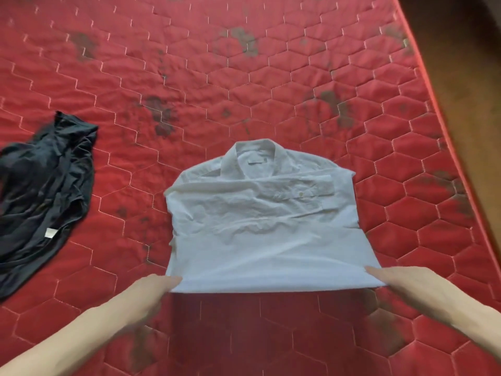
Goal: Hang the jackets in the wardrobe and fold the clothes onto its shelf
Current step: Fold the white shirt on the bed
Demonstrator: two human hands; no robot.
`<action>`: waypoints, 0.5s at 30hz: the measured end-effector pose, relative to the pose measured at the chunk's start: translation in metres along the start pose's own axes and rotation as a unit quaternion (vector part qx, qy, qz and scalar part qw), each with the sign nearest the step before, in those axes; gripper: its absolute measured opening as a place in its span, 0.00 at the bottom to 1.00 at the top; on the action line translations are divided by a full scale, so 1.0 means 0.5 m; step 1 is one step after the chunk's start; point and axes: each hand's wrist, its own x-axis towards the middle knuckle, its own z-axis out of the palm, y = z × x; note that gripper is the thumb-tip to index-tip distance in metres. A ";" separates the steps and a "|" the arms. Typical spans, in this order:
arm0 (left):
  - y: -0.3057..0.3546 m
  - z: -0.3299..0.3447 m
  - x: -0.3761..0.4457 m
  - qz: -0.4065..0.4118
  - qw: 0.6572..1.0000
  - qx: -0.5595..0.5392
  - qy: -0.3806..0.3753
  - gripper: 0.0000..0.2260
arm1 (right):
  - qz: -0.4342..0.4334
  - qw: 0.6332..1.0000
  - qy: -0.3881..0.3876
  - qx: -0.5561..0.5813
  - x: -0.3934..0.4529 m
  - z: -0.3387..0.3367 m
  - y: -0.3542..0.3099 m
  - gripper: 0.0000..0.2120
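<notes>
The white shirt lies in the middle of the frame on the red quilted mattress, collar toward the top, with its sleeves already folded across the chest. The left hand holds the lower left corner of the hem and the right hand holds the lower right corner. Both pinch the cloth between fingers and thumb, and the hem is lifted a little off the mattress, with a shadow under it.

I think the next step is to bring the hem up toward the collar. Here some things can go wrong. If one hand goes faster than the other, the fold will be crooked and the shirt will not sit flat on a shelf. The sleeve with the buttoned cuff lies loose on top, so a quick lift may push it out at the side. The cloth is thin and already wrinkled, so air or a drag across the quilting can make new creases.

At the left edge of the frame a dark garment lies crumpled and not yet folded, well apart from the shirt. The mattress has a hexagon stitching and several dark stains. At the upper right, past the mattress edge, a brown floor shows. The wardrobe is not in view.
</notes>
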 end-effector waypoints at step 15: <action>-0.024 -0.238 0.101 -0.116 0.842 -0.497 0.174 0.09 | 0.131 0.834 0.329 0.423 0.156 -0.163 -0.026 0.10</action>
